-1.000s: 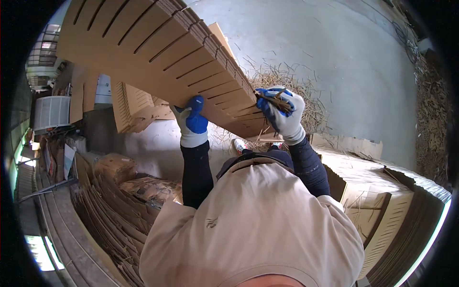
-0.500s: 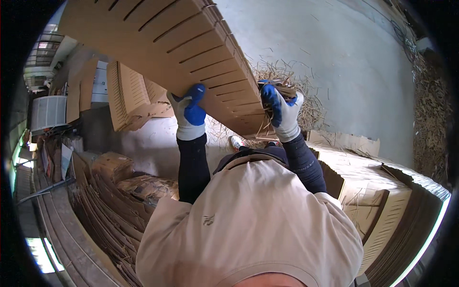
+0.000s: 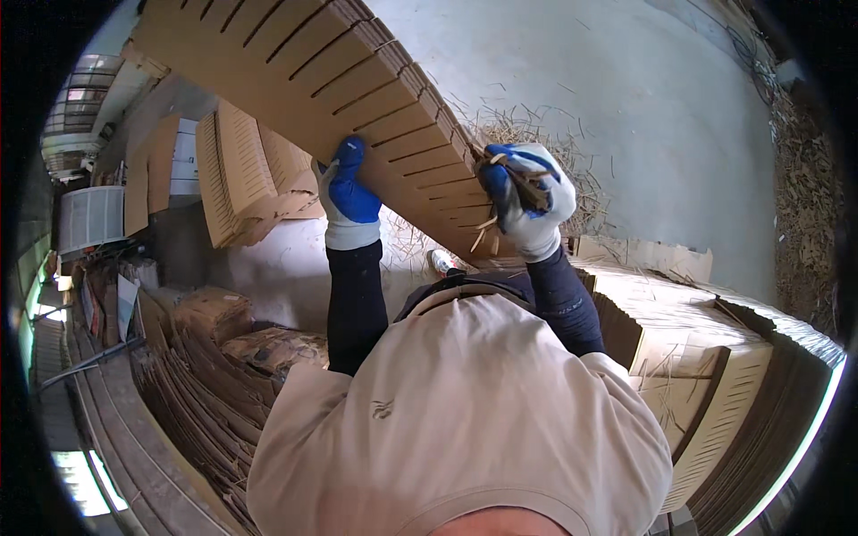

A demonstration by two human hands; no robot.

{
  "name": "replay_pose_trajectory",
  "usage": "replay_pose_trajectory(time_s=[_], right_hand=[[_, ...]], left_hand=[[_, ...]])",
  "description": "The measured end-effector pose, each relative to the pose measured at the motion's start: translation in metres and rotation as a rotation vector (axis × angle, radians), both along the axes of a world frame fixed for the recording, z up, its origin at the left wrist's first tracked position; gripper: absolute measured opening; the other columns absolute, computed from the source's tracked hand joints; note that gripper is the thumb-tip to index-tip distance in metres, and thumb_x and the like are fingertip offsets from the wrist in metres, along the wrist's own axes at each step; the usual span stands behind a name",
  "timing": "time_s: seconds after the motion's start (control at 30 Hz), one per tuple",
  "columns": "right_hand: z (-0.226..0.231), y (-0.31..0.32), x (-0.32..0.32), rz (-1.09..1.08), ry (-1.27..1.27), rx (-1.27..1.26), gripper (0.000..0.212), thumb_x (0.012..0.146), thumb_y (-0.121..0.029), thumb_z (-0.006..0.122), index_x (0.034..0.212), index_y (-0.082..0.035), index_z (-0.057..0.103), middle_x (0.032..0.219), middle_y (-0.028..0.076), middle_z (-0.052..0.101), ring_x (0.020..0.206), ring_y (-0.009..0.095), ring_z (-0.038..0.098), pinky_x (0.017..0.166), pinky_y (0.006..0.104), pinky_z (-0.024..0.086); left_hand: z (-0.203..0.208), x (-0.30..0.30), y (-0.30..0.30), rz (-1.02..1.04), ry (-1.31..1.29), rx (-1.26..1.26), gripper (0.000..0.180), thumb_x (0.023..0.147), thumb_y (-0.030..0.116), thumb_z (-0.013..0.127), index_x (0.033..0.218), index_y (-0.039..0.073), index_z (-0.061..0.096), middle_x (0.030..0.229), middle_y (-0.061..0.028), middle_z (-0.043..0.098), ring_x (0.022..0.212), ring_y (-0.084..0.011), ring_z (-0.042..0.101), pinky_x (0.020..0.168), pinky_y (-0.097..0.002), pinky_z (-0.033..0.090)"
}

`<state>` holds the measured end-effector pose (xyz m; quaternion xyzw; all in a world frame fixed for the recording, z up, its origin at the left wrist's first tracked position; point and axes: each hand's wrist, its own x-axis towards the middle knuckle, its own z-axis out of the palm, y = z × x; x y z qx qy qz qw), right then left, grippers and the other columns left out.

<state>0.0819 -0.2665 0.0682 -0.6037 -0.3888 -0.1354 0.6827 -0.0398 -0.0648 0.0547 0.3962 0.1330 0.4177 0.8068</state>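
Note:
A long stack of slotted cardboard sheets (image 3: pixel 357 107) slants across the upper left, its slots running in from the right edge. My left hand (image 3: pixel 351 192), in a white and blue glove, grips the stack's near edge, thumb on the top face and the other fingers hidden. At the slotted edge, my right hand (image 3: pixel 532 196), gloved alike, is closed around a bunch of thin cardboard strips (image 3: pixel 529 186). Some strip ends poke out below its fingers.
Loose strips (image 3: pixel 585 192) litter the pale floor beyond my right hand. More slotted cardboard stacks stand at the right (image 3: pixel 706 357) and at the left (image 3: pixel 246 174). Brown cardboard sheets (image 3: pixel 192 402) lean at the lower left, near a cardboard box (image 3: pixel 213 310).
My right hand has turned and its fingers have curled further around the strips. The stack and my left hand have shifted slightly, the hand a little up and left.

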Motion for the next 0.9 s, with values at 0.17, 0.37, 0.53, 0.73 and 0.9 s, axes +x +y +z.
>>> replay_pose_trajectory(time_s=[0.17,0.37,0.53,0.73,0.9], right_hand=[[-0.017,-0.003,0.003,-0.005,0.021,0.024,0.017,0.078,-0.001,0.069,0.095,0.003,0.069,0.088,0.016,0.071,0.076,0.025,0.070,0.071,0.0310,0.055],[-0.002,-0.003,-0.012,0.167,0.731,0.111,0.034,0.096,-0.025,0.064,0.104,0.007,0.070,0.092,0.009,0.071,0.079,0.012,0.066,0.074,0.0266,0.053],[-0.005,-0.006,-0.008,0.218,0.829,0.204,0.025,0.092,-0.016,0.069,0.103,0.006,0.071,0.090,0.007,0.072,0.078,0.012,0.066,0.073,0.0253,0.053],[-0.013,-0.006,0.013,-0.010,0.162,0.180,0.014,0.087,-0.003,0.067,0.099,0.004,0.067,0.090,0.014,0.073,0.081,0.022,0.068,0.087,0.0390,0.053],[-0.012,-0.003,0.014,-0.075,0.369,0.386,0.006,0.090,-0.007,0.064,0.093,-0.001,0.064,0.087,0.012,0.072,0.081,0.022,0.067,0.087,0.0442,0.053]], left_hand=[[0.003,0.004,-0.002,0.011,0.012,-0.057,0.042,0.082,0.010,0.072,0.122,0.007,0.060,0.117,-0.0048,0.066,0.107,-0.0222,0.064,0.097,-0.0402,0.051],[0.000,0.000,0.006,0.032,0.083,0.040,0.045,0.082,0.010,0.072,0.125,0.006,0.058,0.115,-0.0050,0.066,0.106,-0.0223,0.064,0.097,-0.0400,0.051],[0.009,0.004,0.000,-0.002,0.017,0.031,0.046,0.082,0.012,0.071,0.127,0.007,0.058,0.116,-0.0054,0.066,0.106,-0.0226,0.064,0.098,-0.0400,0.051],[-0.005,0.005,0.000,0.008,-0.006,0.015,0.045,0.083,0.009,0.071,0.126,0.007,0.059,0.118,-0.0058,0.065,0.107,-0.0228,0.064,0.098,-0.0392,0.051],[0.009,0.015,-0.009,0.052,0.040,-0.020,0.046,0.085,0.013,0.072,0.128,0.006,0.057,0.122,-0.0067,0.064,0.109,-0.0242,0.063,0.098,-0.0409,0.051]])
